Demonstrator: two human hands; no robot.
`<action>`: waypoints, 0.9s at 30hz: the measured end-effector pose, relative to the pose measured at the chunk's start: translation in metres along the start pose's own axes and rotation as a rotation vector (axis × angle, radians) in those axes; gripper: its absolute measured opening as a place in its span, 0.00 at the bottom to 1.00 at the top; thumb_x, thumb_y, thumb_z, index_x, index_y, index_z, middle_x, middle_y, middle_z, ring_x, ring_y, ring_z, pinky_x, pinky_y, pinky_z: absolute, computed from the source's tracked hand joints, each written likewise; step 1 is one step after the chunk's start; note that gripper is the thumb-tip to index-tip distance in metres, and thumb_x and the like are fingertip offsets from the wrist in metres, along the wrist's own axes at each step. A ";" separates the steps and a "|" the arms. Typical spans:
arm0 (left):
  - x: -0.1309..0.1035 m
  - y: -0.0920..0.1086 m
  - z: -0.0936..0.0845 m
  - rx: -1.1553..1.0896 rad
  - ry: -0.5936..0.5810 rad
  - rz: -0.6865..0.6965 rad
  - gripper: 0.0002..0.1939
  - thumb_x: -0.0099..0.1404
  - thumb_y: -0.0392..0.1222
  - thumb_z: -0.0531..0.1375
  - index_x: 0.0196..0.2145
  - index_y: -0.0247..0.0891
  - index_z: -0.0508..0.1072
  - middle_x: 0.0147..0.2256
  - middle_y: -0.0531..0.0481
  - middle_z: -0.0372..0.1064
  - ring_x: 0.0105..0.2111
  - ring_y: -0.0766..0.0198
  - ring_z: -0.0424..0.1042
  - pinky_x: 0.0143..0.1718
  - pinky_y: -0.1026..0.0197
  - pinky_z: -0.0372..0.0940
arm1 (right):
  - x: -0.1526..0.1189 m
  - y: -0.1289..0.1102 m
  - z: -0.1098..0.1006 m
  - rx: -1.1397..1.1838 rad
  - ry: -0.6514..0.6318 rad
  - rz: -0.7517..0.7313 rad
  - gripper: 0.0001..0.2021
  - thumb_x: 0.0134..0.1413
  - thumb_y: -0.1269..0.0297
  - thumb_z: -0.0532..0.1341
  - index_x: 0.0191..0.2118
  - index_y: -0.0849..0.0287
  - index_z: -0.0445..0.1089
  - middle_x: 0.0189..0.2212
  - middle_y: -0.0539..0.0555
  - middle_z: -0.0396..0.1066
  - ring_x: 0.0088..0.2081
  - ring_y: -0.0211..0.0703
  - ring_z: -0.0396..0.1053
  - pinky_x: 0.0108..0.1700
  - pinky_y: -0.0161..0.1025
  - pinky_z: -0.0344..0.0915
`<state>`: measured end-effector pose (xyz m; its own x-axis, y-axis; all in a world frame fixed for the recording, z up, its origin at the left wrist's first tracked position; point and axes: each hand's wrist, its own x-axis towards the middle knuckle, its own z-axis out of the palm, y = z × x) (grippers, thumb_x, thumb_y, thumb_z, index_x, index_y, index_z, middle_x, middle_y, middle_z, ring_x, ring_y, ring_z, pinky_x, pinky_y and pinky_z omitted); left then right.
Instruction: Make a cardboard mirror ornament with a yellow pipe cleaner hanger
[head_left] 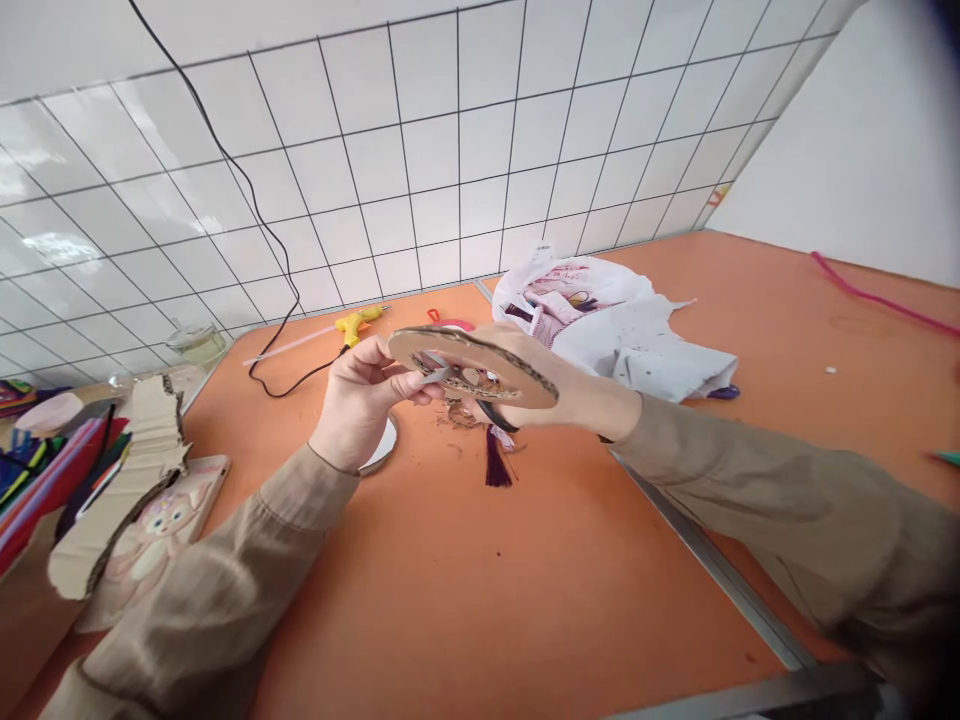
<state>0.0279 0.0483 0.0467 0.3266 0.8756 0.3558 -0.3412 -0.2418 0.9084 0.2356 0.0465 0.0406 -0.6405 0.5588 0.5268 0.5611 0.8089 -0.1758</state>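
A brown cardboard ring [480, 355] is tilted above the table. My left hand [360, 405] pinches its left edge between thumb and fingers. Behind and under the ring's right side, my right hand [574, 390] is closed around scissors [495, 415]; a black handle shows below the ring and a grey blade shows in its opening. The ring hides most of the right fingers. Below the hands, a dark purple tassel [496, 462] and brown cardboard scraps [461, 415] lie on the orange table [450, 600]. A white round piece [382, 445] is partly behind my left hand.
A yellow glue gun [358, 325] with a black cord lies near the tiled wall. Behind my right hand sits a white plastic bag [615, 320] with things inside. Torn cardboard [146, 450] and coloured craft materials [52, 470] crowd the left side. A pink strip [885, 292] lies far right.
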 end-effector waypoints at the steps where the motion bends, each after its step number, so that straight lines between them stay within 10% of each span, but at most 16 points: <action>1: -0.001 -0.001 0.000 0.010 0.015 0.015 0.17 0.45 0.41 0.77 0.26 0.35 0.74 0.25 0.50 0.79 0.22 0.63 0.78 0.23 0.67 0.73 | 0.000 0.001 -0.001 -0.045 0.023 0.000 0.12 0.49 0.72 0.59 0.41 0.55 0.69 0.32 0.51 0.69 0.35 0.43 0.67 0.39 0.43 0.56; 12: -0.004 -0.007 0.000 0.070 0.075 0.123 0.17 0.47 0.39 0.76 0.25 0.36 0.70 0.25 0.50 0.79 0.23 0.60 0.79 0.23 0.66 0.74 | 0.001 -0.005 -0.006 -0.237 0.119 -0.071 0.07 0.45 0.79 0.55 0.27 0.60 0.65 0.21 0.45 0.54 0.24 0.35 0.44 0.35 0.41 0.43; 27: -0.006 -0.010 0.002 0.087 0.070 0.164 0.15 0.47 0.40 0.77 0.24 0.35 0.74 0.25 0.50 0.79 0.22 0.62 0.79 0.23 0.68 0.73 | -0.001 0.001 0.002 -0.409 0.221 -0.184 0.09 0.55 0.78 0.53 0.31 0.59 0.66 0.21 0.45 0.54 0.23 0.36 0.47 0.33 0.40 0.39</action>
<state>0.0306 0.0449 0.0362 0.2100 0.8475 0.4876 -0.3069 -0.4164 0.8559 0.2361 0.0475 0.0385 -0.6464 0.3255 0.6901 0.6373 0.7277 0.2537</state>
